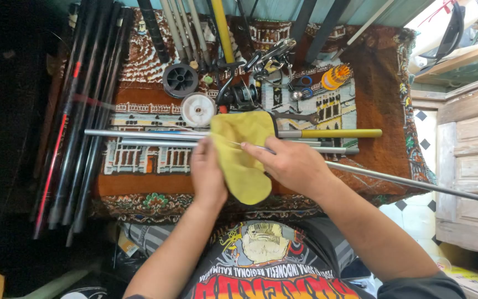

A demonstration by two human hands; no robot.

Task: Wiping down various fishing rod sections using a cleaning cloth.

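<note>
Person is sitting over a patterned rug (139, 182) covered with fishing gear. Left hand (207, 174) is pressing flat, fingers spread loosely, on a yellow cloth (243, 149) that is draping over the rods in the middle of the rug. Right hand (291, 164) is pinching a thin grey rod section (410, 181) between thumb and fingers right at the cloth edge; the rod is running off to the right past the rug edge, over the tiled floor (416, 213). Cloth is hiding where that rod meets the left hand, so cannot tell if the left fingers are gripping it underneath. Just behind the cloth a silver rod (139, 133) is lying crosswise, and a rod with a yellow handle (338, 133) is sticking out on the right. A white spool (197, 109) and a black spool (180, 80) are sitting just above the cloth, black reel (239, 94) beside them, orange spool (336, 76) further right. Bundle of dark rods (78, 127) is lying along the left edge. Wooden cabinet (471, 160) is standing on the right
</note>
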